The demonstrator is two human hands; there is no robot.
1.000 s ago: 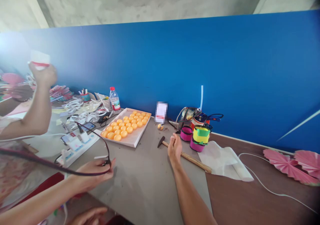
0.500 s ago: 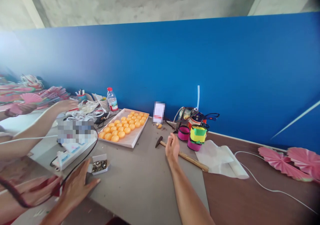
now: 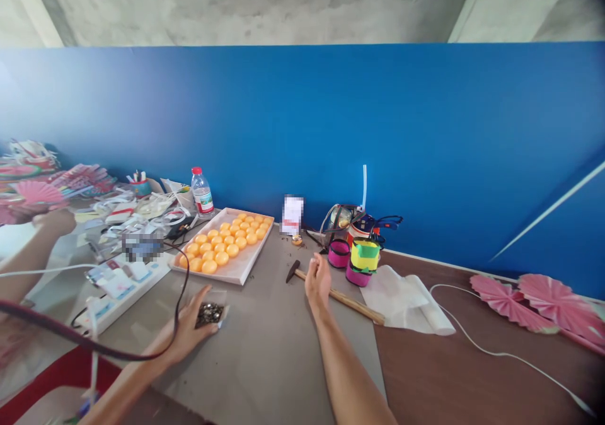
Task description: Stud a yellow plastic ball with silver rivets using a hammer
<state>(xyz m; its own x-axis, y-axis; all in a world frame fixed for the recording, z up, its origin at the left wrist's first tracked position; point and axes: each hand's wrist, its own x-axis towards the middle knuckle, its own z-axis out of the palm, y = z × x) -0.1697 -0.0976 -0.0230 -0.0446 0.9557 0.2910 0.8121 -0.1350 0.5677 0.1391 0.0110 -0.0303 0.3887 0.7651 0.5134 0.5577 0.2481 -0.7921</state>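
Note:
My left hand [image 3: 189, 324] grips a small white box [image 3: 225, 308] of shiny metal pieces [image 3: 209, 314], thumb on the near side and fingers on the far side. My right hand [image 3: 318, 283] rests on its side on the grey mat, fingers loosely extended and holding nothing that I can see. Across behind it lies a hammer [image 3: 357, 305] with a wooden handle, its dark head to the left of my wrist; whether hand and handle touch I cannot tell. A shallow tray [image 3: 242, 270] beyond my left hand holds several orange balls [image 3: 232, 250].
To the left are a power strip [image 3: 130, 292], a dark cable [image 3: 70, 337] passing over my left forearm, and a co-worker's arm [image 3: 33, 255]. A bottle [image 3: 203, 193] stands behind the tray. Tape rolls [image 3: 363, 258], translucent sheeting [image 3: 406, 302] and pink paper fans [image 3: 548, 302] lie right.
My left hand has moved right and closed on the small box, which has shifted slightly. The co-worker's arm has drawn back left. My right hand stays beside the hammer.

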